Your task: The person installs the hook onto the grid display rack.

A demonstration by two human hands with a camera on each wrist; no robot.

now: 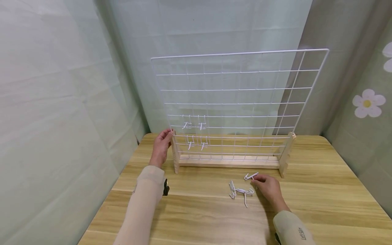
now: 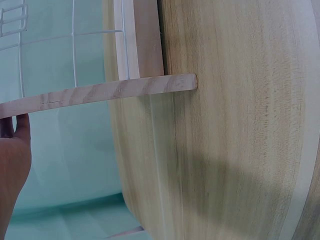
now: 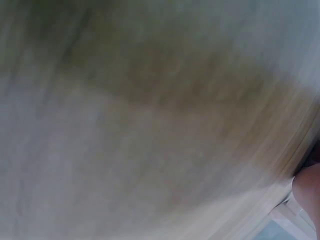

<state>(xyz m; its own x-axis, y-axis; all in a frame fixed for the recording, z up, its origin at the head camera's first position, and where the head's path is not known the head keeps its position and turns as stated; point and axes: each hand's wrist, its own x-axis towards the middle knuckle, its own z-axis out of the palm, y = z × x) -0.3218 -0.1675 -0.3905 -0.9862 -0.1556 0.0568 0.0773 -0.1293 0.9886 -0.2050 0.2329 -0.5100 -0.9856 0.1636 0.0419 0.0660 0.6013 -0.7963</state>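
A white wire grid rack (image 1: 239, 89) stands upright in a wooden base (image 1: 229, 162). At the top of the base's left upright (image 1: 176, 153), my left hand (image 1: 161, 145) grips with thumb and fingers; the left wrist view shows its fingers (image 2: 22, 127) against the wood. My right hand (image 1: 267, 186) pinches a white wire hook (image 1: 251, 176) between thumb and fingertips, in front of the base's right part. Just left of it on the table lie more white hooks (image 1: 242, 191), close together. Several hooks (image 1: 202, 126) hang in two rows at the grid's lower left.
The wood-grain table (image 1: 196, 217) carries everything. Pale green cloth (image 1: 67, 102) hangs behind and at the sides, with white flowers (image 1: 368, 103) on the right. The right wrist view is mostly blurred tabletop.
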